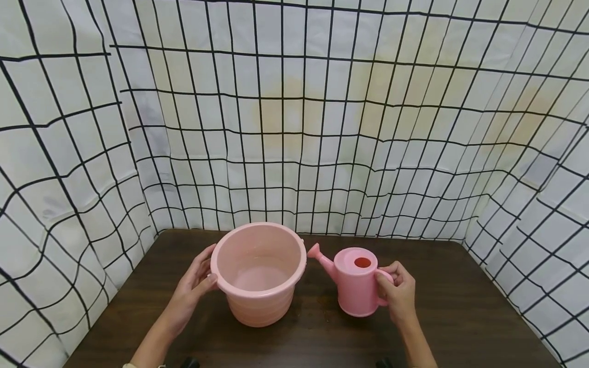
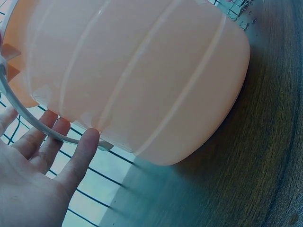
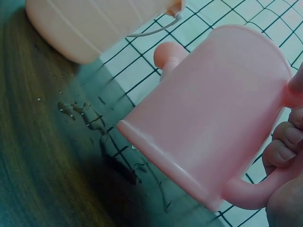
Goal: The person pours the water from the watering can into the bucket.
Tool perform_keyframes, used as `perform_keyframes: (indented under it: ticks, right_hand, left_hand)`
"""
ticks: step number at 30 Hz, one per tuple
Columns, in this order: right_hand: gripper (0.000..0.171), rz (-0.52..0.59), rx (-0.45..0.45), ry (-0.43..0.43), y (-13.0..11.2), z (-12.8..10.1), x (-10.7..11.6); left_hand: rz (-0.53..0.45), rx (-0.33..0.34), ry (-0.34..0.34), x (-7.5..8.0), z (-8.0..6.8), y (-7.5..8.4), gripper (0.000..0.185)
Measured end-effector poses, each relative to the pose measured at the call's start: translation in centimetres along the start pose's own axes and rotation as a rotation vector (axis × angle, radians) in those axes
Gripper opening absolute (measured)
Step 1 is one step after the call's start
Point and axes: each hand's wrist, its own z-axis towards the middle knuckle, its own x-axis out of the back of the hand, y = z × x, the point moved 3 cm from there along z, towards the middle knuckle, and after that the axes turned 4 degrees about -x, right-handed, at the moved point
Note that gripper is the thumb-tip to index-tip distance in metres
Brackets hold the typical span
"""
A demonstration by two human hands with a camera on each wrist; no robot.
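A pink bucket (image 1: pixel 257 271) stands on the dark wooden table (image 1: pixel 460 306), just left of centre. My left hand (image 1: pixel 202 278) rests against its left side, with the thumb at the rim. In the left wrist view the fingers (image 2: pixel 83 146) lie fairly straight against the bucket (image 2: pixel 142 71) and its thin wire handle (image 2: pixel 28 118). A pink watering can (image 1: pixel 356 286) sits to the right, its spout pointing at the bucket. My right hand (image 1: pixel 391 286) grips the can's handle, fingers (image 3: pixel 284 151) curled through the loop of the watering can (image 3: pixel 213 113).
White cloth with a black grid (image 1: pixel 294 128) walls in the table at the back and both sides. Small water drops (image 3: pixel 80 113) lie on the table between the can and the bucket (image 3: pixel 94 23).
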Motion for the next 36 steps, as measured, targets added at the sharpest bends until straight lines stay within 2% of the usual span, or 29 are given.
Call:
perform_keyframes:
  ticks: [10, 17, 21, 25, 28, 36]
  right_hand:
    - [0.015, -0.004, -0.061, 0.079, 1.1, -0.4, -0.4]
    - [0.008, -0.001, -0.051, 0.091, 1.5, -0.6, -0.5]
    - [0.009, -0.046, -0.110, 0.088, 1.7, -0.8, -0.7]
    - [0.013, -0.097, -0.185, 0.069, 1.7, -0.8, -0.8]
    - [0.015, -0.157, -0.200, 0.030, 1.6, -0.7, -0.7]
    - [0.017, -0.355, -0.112, -0.115, 0.3, -0.2, -0.6]
  left_hand:
    - [-0.013, -0.018, -0.006, 0.0, 0.0, 0.1, 0.056]
    - [-0.008, -0.012, -0.007, 0.0, 0.0, 0.1, 0.056]
    - [-0.007, -0.009, -0.003, 0.1, 0.0, 0.2, 0.056]
    - [-0.011, -0.009, -0.003, 0.1, 0.0, 0.1, 0.056]
    - [-0.015, -0.012, -0.006, 0.1, 0.0, 0.1, 0.056]
    - [-0.018, -0.022, -0.005, 0.1, 0.0, 0.0, 0.056]
